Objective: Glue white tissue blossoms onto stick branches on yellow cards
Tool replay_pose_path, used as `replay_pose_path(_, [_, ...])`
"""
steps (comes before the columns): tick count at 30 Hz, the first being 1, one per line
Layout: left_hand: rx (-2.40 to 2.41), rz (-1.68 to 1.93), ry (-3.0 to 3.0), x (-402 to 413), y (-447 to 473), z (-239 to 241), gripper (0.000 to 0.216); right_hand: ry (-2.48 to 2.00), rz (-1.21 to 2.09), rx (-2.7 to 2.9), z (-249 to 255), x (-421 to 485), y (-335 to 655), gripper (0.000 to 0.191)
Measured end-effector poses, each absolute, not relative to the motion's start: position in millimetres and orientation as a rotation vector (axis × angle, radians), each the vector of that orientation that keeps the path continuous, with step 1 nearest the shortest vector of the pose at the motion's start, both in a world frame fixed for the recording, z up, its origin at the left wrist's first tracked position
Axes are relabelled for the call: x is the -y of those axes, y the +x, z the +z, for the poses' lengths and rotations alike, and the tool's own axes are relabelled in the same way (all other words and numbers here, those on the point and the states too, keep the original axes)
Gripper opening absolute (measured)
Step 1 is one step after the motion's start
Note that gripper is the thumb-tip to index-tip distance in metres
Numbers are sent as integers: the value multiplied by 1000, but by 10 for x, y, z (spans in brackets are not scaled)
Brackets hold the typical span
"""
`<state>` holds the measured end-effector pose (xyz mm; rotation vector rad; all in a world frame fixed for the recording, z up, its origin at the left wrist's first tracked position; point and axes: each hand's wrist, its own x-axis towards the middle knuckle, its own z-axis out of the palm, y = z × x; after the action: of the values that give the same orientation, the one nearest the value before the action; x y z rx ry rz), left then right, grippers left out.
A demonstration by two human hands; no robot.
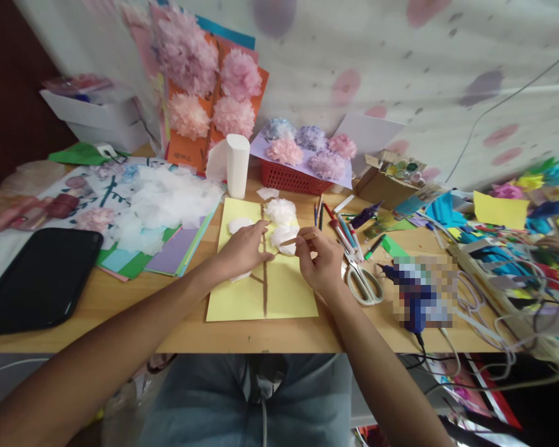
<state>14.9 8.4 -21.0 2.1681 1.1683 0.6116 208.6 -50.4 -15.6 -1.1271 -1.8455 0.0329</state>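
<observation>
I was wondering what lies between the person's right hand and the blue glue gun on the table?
In the head view, the scissors lie between the right hand and the blue glue gun.

At centre, the card [289, 295] is showing yellow with brown lines [265, 295], its puffs [280, 211] showing white. Upper left, flowers [189, 56] are glowing pink on orange board [177, 146]. At top, pink and purple blots [346, 87] are dotting the whitish sheet [431, 59].

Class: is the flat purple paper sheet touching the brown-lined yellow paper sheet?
Apart: the head view shows bare wooden tabletop between purple sheet and yellow sheet.
</observation>
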Motion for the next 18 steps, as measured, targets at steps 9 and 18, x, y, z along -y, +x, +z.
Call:
replay_pose_path(9, [-1185, 592, 2144, -62, 151, -168, 67, -1131, -40, 2014, -104, 499, 2058, 13])
replay_pose_path(18, [-1194, 607, 2173, -75, 153, -208, 64, -1118, -24, 1874, -132, 500, 2102, 15])
